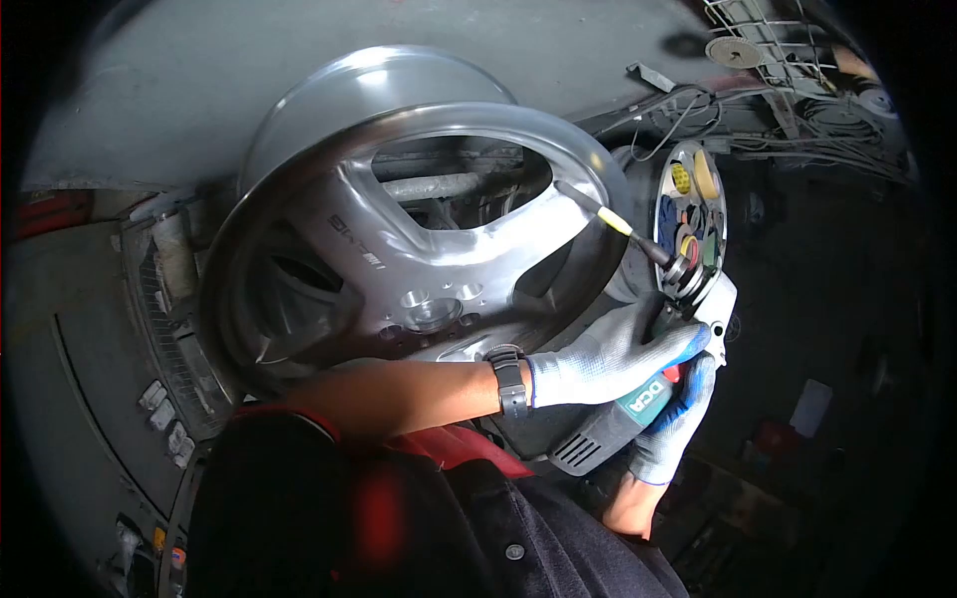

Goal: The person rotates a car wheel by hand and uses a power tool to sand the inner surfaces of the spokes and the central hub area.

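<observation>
My left hand (638, 344), in a white glove with blue on it, is closed over the front of a teal DCA power tool (620, 417). My right hand (676, 424), gloved alike, wraps around the tool's body from the other side. From the tool's head, a slim rod (613, 219) with a yellow band and dark tip reaches up and left. Its tip overlaps a spoke of the bare metal wheel rim (439, 244) near the outer edge. A white plate-like part (716, 317) is beside the tool's head. The gloves hide much of the grip.
Behind the wheel stands another rim (384, 65). An upright rim on the right (661, 184) holds several coloured pads and discs. Cables (837, 125) and a wire rack (778, 35) are at the upper right. A wire basket (159, 299) is on the left.
</observation>
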Demonstrator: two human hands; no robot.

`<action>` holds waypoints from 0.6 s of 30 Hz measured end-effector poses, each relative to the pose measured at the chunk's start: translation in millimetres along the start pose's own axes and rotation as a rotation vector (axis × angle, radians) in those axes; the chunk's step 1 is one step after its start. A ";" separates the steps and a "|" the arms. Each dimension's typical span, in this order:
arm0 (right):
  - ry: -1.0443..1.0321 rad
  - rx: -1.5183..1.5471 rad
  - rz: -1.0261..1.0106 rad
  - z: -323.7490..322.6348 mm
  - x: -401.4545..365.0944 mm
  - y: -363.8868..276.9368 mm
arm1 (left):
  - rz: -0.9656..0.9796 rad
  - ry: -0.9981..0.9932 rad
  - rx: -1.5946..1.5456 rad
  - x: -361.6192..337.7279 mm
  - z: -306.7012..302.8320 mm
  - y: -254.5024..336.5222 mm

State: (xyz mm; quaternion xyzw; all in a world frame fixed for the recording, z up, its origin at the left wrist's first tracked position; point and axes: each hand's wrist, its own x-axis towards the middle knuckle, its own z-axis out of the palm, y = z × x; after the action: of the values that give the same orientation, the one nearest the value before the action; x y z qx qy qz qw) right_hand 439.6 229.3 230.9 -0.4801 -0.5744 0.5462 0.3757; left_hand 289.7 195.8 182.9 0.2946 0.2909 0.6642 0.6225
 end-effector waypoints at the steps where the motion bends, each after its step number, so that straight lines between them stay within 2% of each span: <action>1: -0.061 -0.020 -0.026 1.6 0.3 -2.4 | -0.012 -0.011 0.000 0.9 -0.9 1.6; 3: -0.118 -0.034 -0.054 6.4 -0.8 -5.0 | 0.009 0.012 0.010 -4.0 1.3 -4.9; 5: -0.039 -0.021 0.019 10.6 -2.7 -8.0 | 0.036 0.046 -0.065 -5.5 4.4 -10.4; 7: -0.115 -0.078 -0.043 11.9 -3.9 -11.5 | 0.003 0.033 -0.039 -3.9 1.5 -3.9; 10: 0.045 0.002 -0.006 13.2 -4.4 -6.3 | -0.016 -0.022 -0.052 -3.2 0.1 -2.4; 12: 0.025 -0.003 -0.001 17.5 -5.1 -10.0 | 0.107 0.060 0.036 -7.3 2.2 -6.4; 16: -0.019 -0.007 0.001 16.0 -5.8 -10.9 | -0.042 -0.062 -0.069 -1.2 -3.4 2.9; 18: 0.014 -0.006 0.018 20.6 -5.6 -11.2 | -0.001 -0.038 -0.075 -7.4 -2.7 1.9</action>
State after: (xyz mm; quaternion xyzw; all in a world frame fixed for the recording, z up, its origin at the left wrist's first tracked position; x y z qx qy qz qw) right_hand 419.8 219.1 240.0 -0.4902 -0.5690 0.5444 0.3735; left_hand 286.7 188.3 182.4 0.2838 0.2541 0.6686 0.6387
